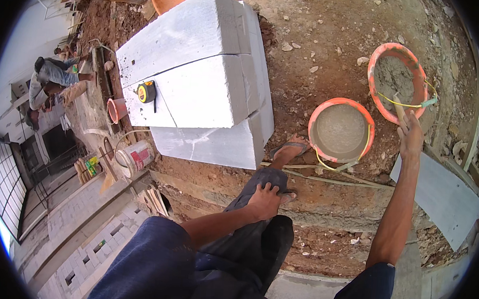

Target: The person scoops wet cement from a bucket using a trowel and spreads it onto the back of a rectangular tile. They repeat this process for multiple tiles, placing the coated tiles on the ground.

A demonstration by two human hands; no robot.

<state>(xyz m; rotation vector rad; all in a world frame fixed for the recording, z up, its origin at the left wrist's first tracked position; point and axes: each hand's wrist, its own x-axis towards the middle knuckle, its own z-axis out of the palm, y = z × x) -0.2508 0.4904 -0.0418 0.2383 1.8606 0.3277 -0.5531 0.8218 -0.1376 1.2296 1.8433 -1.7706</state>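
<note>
My right hand (411,131) is closed around a tool with a pale wooden handle (398,105). Its working end dips into grey mortar (393,76) inside an orange bucket (382,50) at the far right, so I cannot make out its shape. This bucket leans and has a yellow bail with a green grip. Nearer stands a second orange bucket (315,113), holding smoother, wetter grey mix (338,130). My left hand (265,200) lies on my bent knee, fingers apart and holding nothing.
Large white blocks (199,93) are stacked left of the buckets, with a yellow-black tape measure (146,92) on top. A grey board (443,195) lies at right. Bamboo poles (330,179) cross the dirt. Another person (51,80) bends over at far left, near a white pail (136,157).
</note>
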